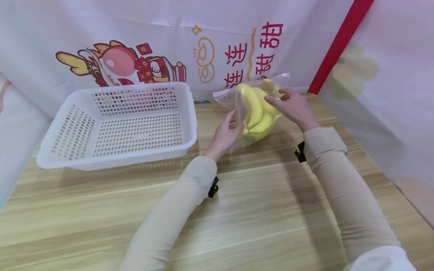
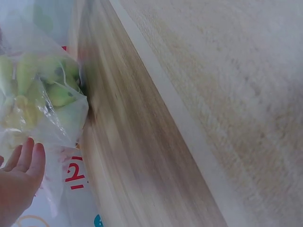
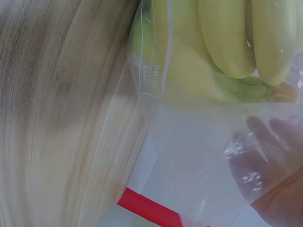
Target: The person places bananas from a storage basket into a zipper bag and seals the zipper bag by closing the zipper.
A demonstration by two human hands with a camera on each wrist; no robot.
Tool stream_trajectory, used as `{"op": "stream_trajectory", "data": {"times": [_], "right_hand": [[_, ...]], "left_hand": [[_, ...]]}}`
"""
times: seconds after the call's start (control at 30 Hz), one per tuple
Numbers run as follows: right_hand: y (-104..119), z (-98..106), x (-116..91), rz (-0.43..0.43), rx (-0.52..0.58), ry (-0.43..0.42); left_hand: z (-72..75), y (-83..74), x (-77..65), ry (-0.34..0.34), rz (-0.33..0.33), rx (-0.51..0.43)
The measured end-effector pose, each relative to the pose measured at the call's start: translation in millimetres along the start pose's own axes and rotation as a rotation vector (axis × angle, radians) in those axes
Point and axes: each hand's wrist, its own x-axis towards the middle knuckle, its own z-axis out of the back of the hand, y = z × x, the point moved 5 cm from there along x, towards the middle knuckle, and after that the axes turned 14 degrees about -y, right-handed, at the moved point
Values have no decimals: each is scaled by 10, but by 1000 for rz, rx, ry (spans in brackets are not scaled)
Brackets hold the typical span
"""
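A clear zip-top plastic bag (image 1: 237, 98) holding several yellow bananas (image 1: 253, 107) stands on the table against the back cloth. At the bag's lower left is my left hand (image 1: 223, 137), thumb by the banana stems and fingers along the bag's edge. Those fingers look straight in the left wrist view, just below the bag (image 2: 66, 118). My right hand (image 1: 295, 107) is at the bag's upper right, its thumb reaching over the front. Through the film in the right wrist view, the right hand (image 3: 279, 175) shows loosely spread fingers, with bananas (image 3: 227, 42) above.
A white perforated plastic basket (image 1: 115, 160) with nothing in it stands left of the bag on the wooden table (image 1: 244, 210). A printed white cloth (image 1: 142, 19) hangs behind, with a red strip (image 1: 340, 41) near the right corner.
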Motion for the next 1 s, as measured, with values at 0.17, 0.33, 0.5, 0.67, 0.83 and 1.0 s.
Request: {"op": "stream_trajectory", "data": {"times": [0.17,0.33,0.5,0.67,0.83,1.0], "right_hand": [[38,-17,-14,5,-1,9],[107,-41,-9,19,5,17],[201,-40,-16,71,-26,-13],[290,-38,-21,157,-79,-68],[331,-47,-2,190,-128,-99],[347,-56,19,188,-139,-100]], "left_hand": [[26,33,11,4,44,48],[60,74,23,6,65,97],[82,91,35,6,74,112],[104,93,43,-12,80,108],[115,101,62,-12,65,138],[141,72,86,-19,42,152]]}}
